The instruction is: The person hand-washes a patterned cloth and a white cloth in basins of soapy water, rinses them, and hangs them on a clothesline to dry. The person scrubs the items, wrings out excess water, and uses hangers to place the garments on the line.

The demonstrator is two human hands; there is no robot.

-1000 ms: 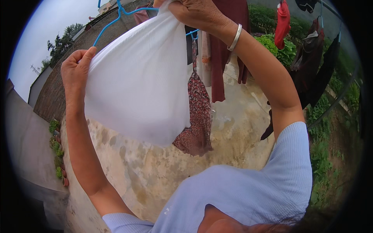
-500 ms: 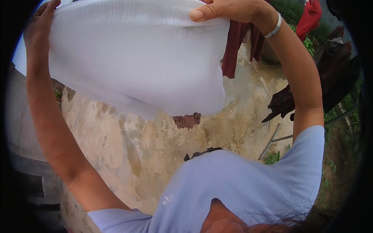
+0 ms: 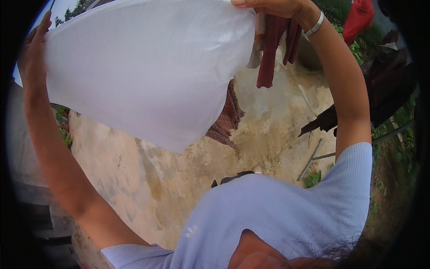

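Note:
A large, thin white cloth (image 3: 148, 76) with fine lines in its weave is spread between my raised hands; whether it is a garment I cannot tell. At the far left, my left hand (image 3: 33, 60) is closed at its side edge, with part of the fingers hidden. My right hand (image 3: 274, 6) pinches the upper right corner, cut off by the top of the picture. The lower edge hangs free and slants toward a point in the middle. Behind it shows a brown speckled cloth (image 3: 229, 117), partly covered by the white one.
Dark red clothes (image 3: 271, 51) hang beyond my right hand. Farther right are a red cloth (image 3: 358, 20) and a dark garment (image 3: 387, 85) hanging beside my right arm. Below lies a stained concrete floor (image 3: 179, 193), with a thin metal bar (image 3: 310, 160) and green plants (image 3: 313, 179) at the right.
Both hands have shifted slightly left and the right one a little up. The white cloth's lower right side has swung left, baring more of the brown speckled cloth and dark red clothes.

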